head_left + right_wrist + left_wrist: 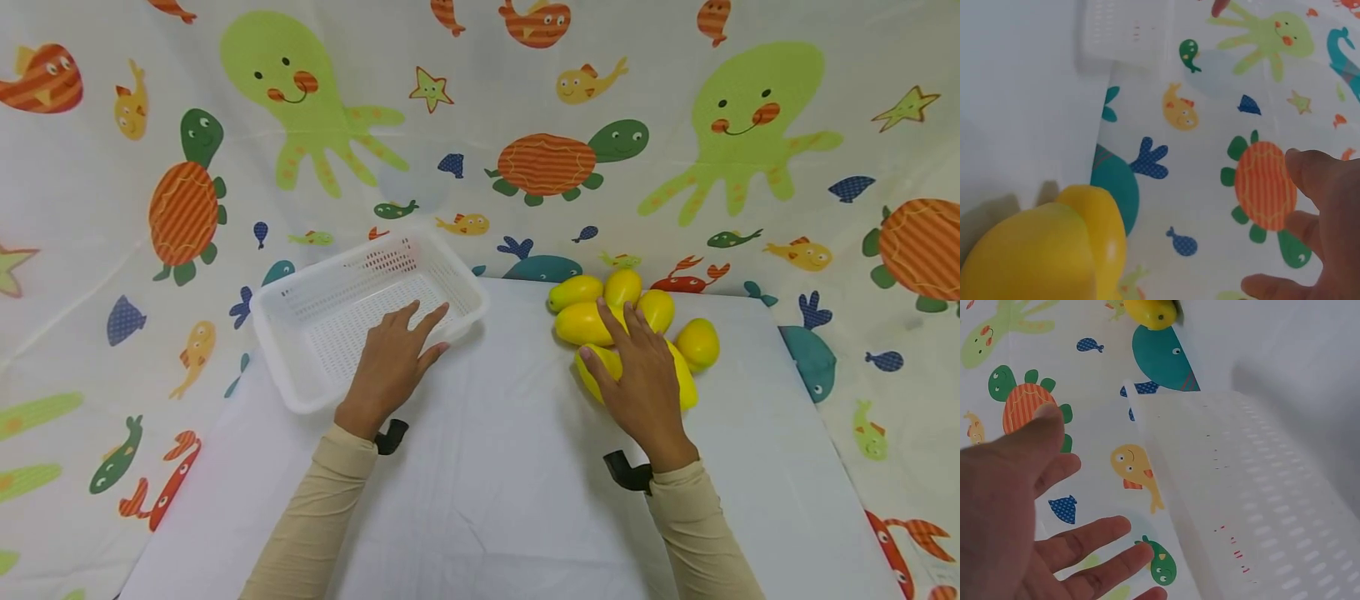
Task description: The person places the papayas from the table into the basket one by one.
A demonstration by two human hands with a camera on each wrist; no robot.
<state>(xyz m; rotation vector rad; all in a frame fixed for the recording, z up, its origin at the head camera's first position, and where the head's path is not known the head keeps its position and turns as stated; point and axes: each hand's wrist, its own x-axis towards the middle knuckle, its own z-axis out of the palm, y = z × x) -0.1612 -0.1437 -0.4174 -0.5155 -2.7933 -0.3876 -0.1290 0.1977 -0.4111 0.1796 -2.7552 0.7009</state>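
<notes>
1. Basket [337, 325], left: white, pierced in a grid pattern.
2. Fruits [581, 323], right: bright yellow, the far-left one greenish at its tip.
3. Table [480, 500]: plain white.
4. Cloth [480, 112], far side: white, printed with sea creatures.
5. Its octopuses [292, 58]: lime green, cheeks orange.
6. Its turtles [546, 165]: striped orange shells, green heads.
7. Its whales [543, 268]: teal, tails dotted blue.
8. Sleeves [311, 500], near: plain beige.

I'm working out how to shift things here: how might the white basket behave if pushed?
The white basket is probably light for its size, as its floor and walls are full of small slots. Being wide and low, it will likely slide rather than tip. Its sides don't sag, suggesting it's fairly stiff.
</notes>
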